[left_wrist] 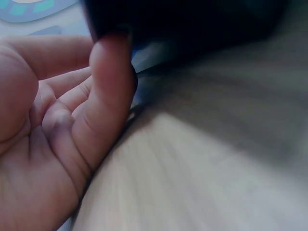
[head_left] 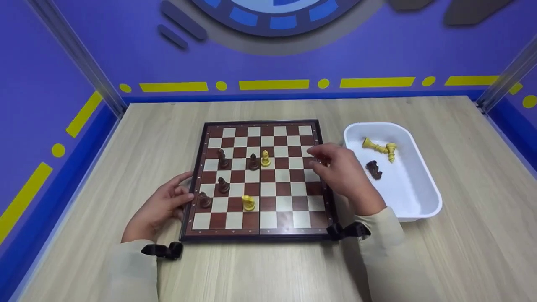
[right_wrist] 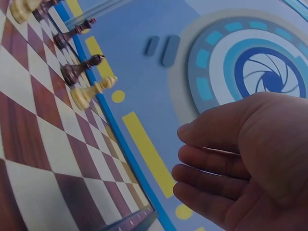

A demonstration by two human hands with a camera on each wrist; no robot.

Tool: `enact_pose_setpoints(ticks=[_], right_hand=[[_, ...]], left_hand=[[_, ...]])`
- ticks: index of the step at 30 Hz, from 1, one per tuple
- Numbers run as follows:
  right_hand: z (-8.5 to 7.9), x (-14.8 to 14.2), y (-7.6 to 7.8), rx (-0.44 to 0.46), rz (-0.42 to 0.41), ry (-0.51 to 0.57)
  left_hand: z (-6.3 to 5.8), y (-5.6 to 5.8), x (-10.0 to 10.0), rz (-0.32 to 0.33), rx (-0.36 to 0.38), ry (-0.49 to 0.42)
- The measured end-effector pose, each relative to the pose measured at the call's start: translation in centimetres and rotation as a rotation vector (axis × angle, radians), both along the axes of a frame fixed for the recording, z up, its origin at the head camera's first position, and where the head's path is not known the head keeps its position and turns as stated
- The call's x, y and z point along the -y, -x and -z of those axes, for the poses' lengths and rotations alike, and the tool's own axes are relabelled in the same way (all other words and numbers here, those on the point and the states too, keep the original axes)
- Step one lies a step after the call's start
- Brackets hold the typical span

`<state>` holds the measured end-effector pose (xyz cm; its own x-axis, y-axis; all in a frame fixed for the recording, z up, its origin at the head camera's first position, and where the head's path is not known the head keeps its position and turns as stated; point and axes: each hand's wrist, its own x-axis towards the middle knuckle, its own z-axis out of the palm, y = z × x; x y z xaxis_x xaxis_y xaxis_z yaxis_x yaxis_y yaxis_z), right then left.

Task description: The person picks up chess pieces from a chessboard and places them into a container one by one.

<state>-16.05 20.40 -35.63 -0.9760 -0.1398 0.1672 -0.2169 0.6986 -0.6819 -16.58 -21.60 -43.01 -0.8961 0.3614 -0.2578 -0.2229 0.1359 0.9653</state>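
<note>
A chessboard lies on the table with dark and yellow pieces standing on its left half. My left hand holds the board's left edge, thumb and fingertips against the dark rim. Over the right edge hovers my right hand, fingers slightly bent, nothing between thumb and fingers. Near the board's middle a yellow piece stands beside a dark piece. A yellow knight is closer to the front. Other dark pieces, one tall, stand farther left.
A white plastic tray sits right of the board. Inside lie two yellow pieces, one long and one short, plus a dark knight. Blue-purple panels with yellow marks enclose the table's back and sides.
</note>
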Motion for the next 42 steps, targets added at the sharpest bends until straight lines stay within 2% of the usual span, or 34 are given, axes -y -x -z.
enact_pose_setpoints(ticks=[6, 13, 20, 28, 42], right_hand=[[0.7, 1.3, -0.4, -0.040, -0.046, -0.023], [1.3, 2.8, -1.0, -0.028, -0.101, -0.032], [1.5, 3.8, -1.2, -0.087, -0.152, -0.024], [1.4, 5.0, -1.4, -0.033, -0.157, -0.045], [2.2, 6.9, -1.9, -0.083, -0.243, -0.034]], left_hand=[[0.1, -0.3, 0.0, -0.006, 0.002, 0.001], [0.4, -0.4, 0.1, 0.014, 0.003, 0.005], [0.3, -0.3, 0.1, 0.014, -0.004, 0.017], [0.3, 0.1, 0.3, 0.038, -0.013, 0.023], [0.1, 0.1, 0.1, 0.012, -0.010, 0.016]])
